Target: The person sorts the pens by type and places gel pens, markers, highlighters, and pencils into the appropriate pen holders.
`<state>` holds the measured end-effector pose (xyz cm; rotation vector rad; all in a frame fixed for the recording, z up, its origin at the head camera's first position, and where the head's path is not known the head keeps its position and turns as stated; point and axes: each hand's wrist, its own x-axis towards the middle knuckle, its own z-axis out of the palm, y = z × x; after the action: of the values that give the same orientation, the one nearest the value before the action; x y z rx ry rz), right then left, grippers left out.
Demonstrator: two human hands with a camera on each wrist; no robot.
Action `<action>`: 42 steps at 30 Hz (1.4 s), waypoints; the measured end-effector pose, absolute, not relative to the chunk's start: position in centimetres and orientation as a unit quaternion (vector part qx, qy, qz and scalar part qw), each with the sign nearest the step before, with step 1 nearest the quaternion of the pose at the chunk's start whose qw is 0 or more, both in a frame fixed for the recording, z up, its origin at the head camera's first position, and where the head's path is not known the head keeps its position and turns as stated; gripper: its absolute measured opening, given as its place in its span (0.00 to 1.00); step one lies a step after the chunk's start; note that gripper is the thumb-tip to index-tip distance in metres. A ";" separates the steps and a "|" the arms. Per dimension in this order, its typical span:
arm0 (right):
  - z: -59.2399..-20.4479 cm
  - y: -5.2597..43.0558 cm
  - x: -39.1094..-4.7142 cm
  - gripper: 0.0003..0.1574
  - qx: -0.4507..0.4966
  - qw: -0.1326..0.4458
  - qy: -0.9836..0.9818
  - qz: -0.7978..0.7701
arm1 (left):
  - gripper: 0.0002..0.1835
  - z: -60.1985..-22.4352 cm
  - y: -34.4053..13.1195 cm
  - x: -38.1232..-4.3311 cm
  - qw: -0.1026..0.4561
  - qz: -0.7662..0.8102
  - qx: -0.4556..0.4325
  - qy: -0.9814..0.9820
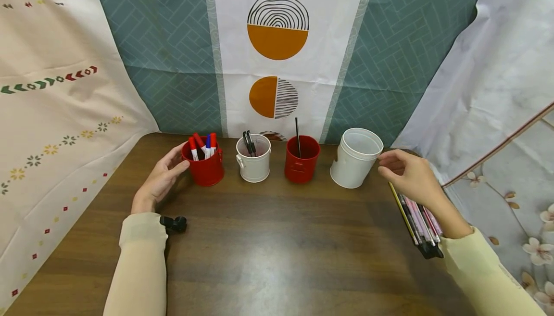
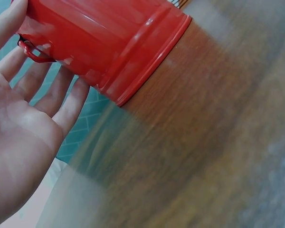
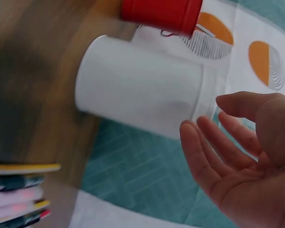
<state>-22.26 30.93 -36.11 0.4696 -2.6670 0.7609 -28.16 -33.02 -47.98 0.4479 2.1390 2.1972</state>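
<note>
A glossy red bucket (image 1: 207,169) packed with capped markers (image 1: 208,145) stands upright on a brown wooden desk (image 1: 268,248), a person's left hand (image 1: 162,176) at its left side. That hand is relaxed, thumb in front and fingers spread behind; how firmly it touches cannot be told. Steadying the red bucket well, by this reading, calls for a light hold low on the wall, clear of the small side loop, with the rim kept level so the top-heavy markers do not tip it. Their caps are red and blue above white barrels; the bucket's wall shines, banded by a ridge near its base.

Just right of the red bucket is a small white bucket (image 1: 254,167) with black pens (image 1: 249,144); beyond that, on the same side, stands a second red container (image 1: 301,167) with one slim black stick (image 1: 298,135). Farthest right from the red bucket in the row is a tall, plain white canister (image 1: 352,164). The right hand (image 1: 411,176) is at its rim, fingers loosely bent and grasping nothing; even fingertip pressure would suit it best, since a one-sided push so high could topple it. Well right of the red bucket lie assorted pens (image 1: 420,222), partly under the right forearm.
</note>
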 end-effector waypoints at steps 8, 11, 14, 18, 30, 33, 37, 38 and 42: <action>-38.4 33.7 -22.1 0.16 0.155 0.123 -0.962 0.191 | 0.35 -47.8 -33.0 -28.0 0.022 0.707 0.136 0.694; -39.1 34.6 -22.1 0.19 0.135 0.082 -0.973 0.169 | 0.35 -47.8 -32.9 -28.0 0.023 0.705 0.135 0.696; -39.8 35.2 -22.0 0.22 0.115 0.041 -0.980 0.157 | 0.35 -47.8 -32.9 -28.0 0.023 0.704 0.134 0.697; -40.6 35.7 -22.0 0.23 0.086 0.003 -0.985 0.149 | 0.35 -47.8 -33.0 -28.0 0.023 0.702 0.134 0.700; -42.4 36.1 -22.2 0.23 0.043 -0.039 -0.991 0.124 | 0.35 -47.7 -32.9 -28.0 0.024 0.698 0.128 0.704; -42.5 36.0 -22.2 0.22 0.041 -0.036 -0.992 0.117 | 0.35 -47.7 -32.9 -28.0 0.024 0.699 0.129 0.703; -42.7 35.9 -22.4 0.21 0.039 -0.035 -0.992 0.112 | 0.35 -47.8 -32.9 -28.0 0.022 0.701 0.130 0.701; -42.7 35.9 -22.5 0.21 0.038 -0.037 -0.992 0.112 | 0.35 -47.8 -32.9 -28.0 0.022 0.702 0.131 0.700; -43.0 35.8 -22.6 0.21 0.035 -0.048 -0.992 0.113 | 0.34 -47.9 -32.9 -28.0 0.023 0.707 0.136 0.694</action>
<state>-22.64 35.82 -43.05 0.1146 -3.2139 0.3672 -28.04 -32.92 -47.94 0.4211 2.1486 2.1894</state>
